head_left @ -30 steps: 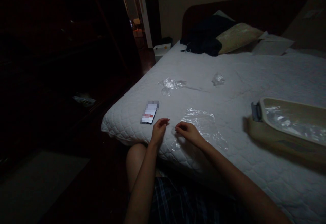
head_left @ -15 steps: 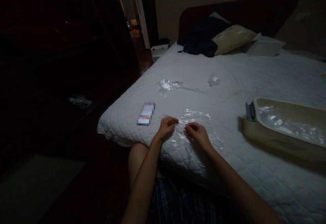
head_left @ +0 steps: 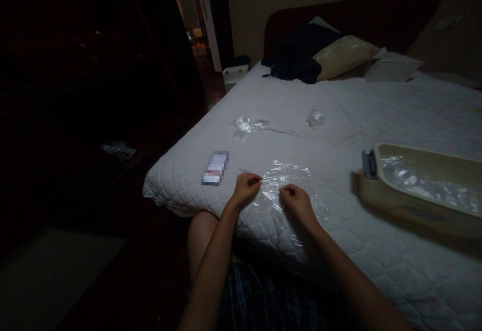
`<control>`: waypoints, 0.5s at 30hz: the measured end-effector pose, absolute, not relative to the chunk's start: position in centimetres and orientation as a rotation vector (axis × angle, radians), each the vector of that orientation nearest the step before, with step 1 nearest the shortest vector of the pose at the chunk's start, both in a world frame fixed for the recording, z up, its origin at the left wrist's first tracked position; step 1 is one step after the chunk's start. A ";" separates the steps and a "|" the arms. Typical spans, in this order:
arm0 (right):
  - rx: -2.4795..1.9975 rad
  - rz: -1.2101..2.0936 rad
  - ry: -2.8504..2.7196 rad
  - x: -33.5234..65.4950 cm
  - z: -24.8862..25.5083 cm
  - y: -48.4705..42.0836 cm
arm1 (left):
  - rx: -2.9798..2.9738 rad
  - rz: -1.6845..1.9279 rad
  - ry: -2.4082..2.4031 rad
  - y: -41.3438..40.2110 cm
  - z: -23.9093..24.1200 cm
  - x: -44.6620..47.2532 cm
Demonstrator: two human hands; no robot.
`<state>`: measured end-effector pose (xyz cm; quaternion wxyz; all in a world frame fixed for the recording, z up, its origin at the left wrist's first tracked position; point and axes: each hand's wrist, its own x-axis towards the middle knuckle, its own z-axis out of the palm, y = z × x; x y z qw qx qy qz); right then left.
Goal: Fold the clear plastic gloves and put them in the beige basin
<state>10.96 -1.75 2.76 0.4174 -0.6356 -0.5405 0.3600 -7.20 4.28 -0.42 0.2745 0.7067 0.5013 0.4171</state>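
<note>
Clear, thin plastic (head_left: 289,170) lies spread near the edge of a bed (head_left: 339,135) with a white quilted cover, in a dim room seen from the wearer's own viewpoint. Two bare hands meet it. The left hand (head_left: 247,189) has its grip closed on the near left part of the plastic, thumb against fingertips; the right hand (head_left: 297,201) pinches it just beside, with a shiny stretch of film between the two. How firmly either grip holds is too dark to make out.

Left of the left hand, a phone (head_left: 215,168) lies flat on the bed, its lit screen blurred into blocks. Farther back are two crumpled pieces: a spread-out wrapper (head_left: 251,124) and a smaller plastic clump (head_left: 316,117) to its right. At the right side sits a beige bin (head_left: 399,204) with a grey latch (head_left: 369,164) and more clear plastic inside. Dark cloth (head_left: 295,57) and a pale gold pillow (head_left: 346,57) rest near the dark headboard (head_left: 354,17).
</note>
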 end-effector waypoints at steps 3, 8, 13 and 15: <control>-1.599 0.938 -1.350 11.0 2.7 -1.7 | 1.894 1.130 1.313 4.1 -0.2 -7.2; -1.572 1.010 -1.168 11.1 3.6 -1.5 | 1.850 1.208 1.262 3.8 0.0 -7.0; -1.441 1.176 -1.152 10.5 5.3 -0.7 | 1.740 1.375 1.427 2.1 1.2 -6.8; -1.392 1.272 -1.166 10.2 5.0 -0.1 | 1.738 1.303 1.539 1.1 1.9 -7.0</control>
